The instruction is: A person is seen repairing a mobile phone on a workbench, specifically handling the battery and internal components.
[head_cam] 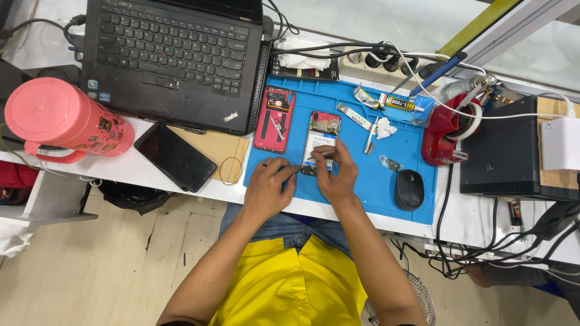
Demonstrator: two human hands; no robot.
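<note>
Head view looks down on a blue work mat (362, 181) at the table edge. On the mat lies an opened phone (321, 140) with its back cover off; a white label of rectangle shape covers the battery in its middle. The left hand (267, 188) is curled, its fingers closed on a thin dark tool (289, 171) that points at the lower end of the phone. The right hand (336, 174) rests over the lower right part of the phone, fingers bent together with the tips at the phone's surface; I cannot tell if it pinches anything. Just left of the phone lies a red phone cover (275, 119). Near the top of the mat is a small glue tube (396, 103) with a yellow label. A black mouse (409, 189) sits right of the hands. Off the mat, a pink bottle (66, 119) with small coloured stickers lies on its side beside a black laptop (172, 60).
</note>
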